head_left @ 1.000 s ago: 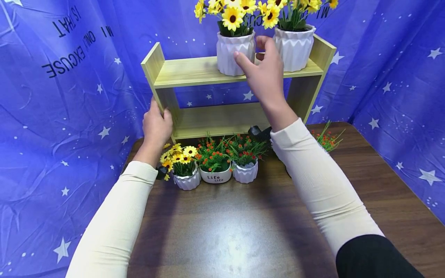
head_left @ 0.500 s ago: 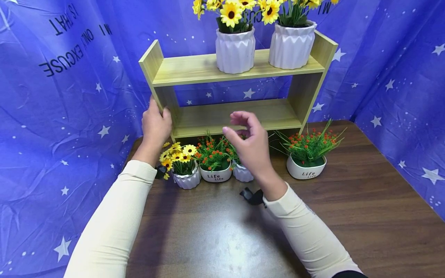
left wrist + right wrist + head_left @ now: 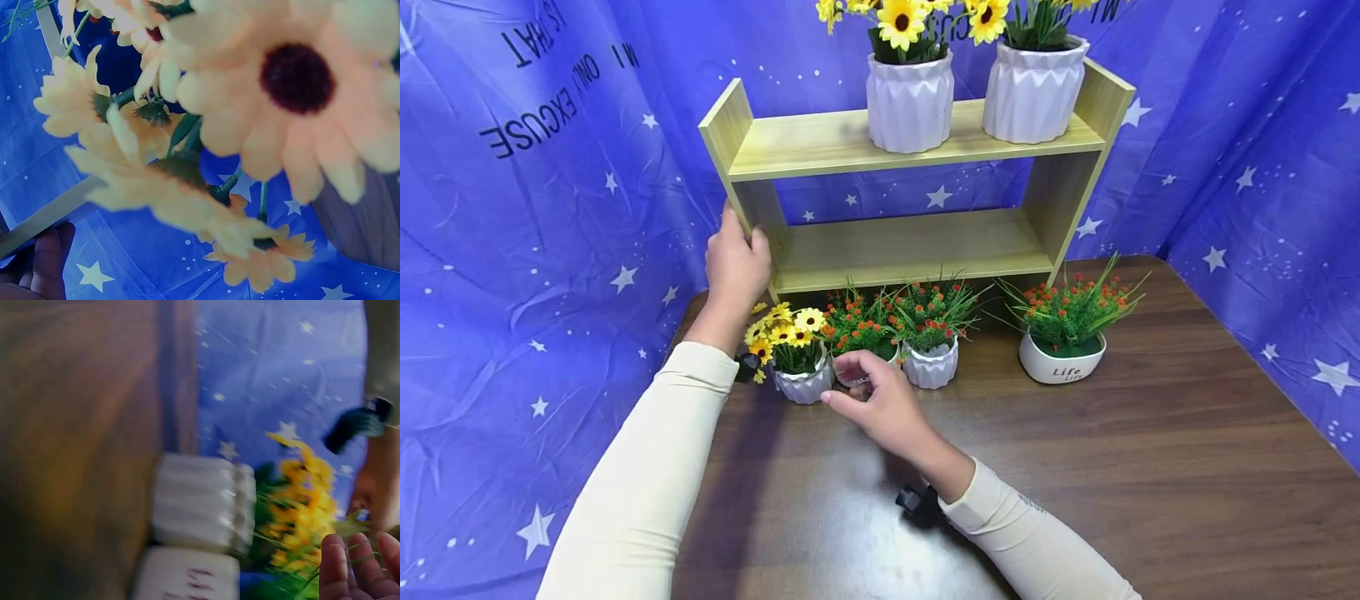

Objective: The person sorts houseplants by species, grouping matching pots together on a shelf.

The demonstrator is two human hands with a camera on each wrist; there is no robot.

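Observation:
My left hand grips the left side panel of a light wooden shelf. In the left wrist view, its fingers curl at the panel's edge, behind large blurred yellow flowers. Low over the table, my right hand holds nothing, its thumb and fingers apart in a loose curve. It hovers in front of a white oval pot with red-flowered grass, partly hiding it. Just left stands a small pleated pot of yellow flowers; to the right is a pleated pot of red flowers.
Two larger white pots of sunflowers, one in the middle and one at the right, stand on the upper shelf. Another oval "Life" pot sits right on the brown table. A blue star curtain encloses the back and sides.
My right hand has come away from the middle sunflower pot on the upper shelf, moving down and left to the small pots. My left hand keeps its grip on the panel.

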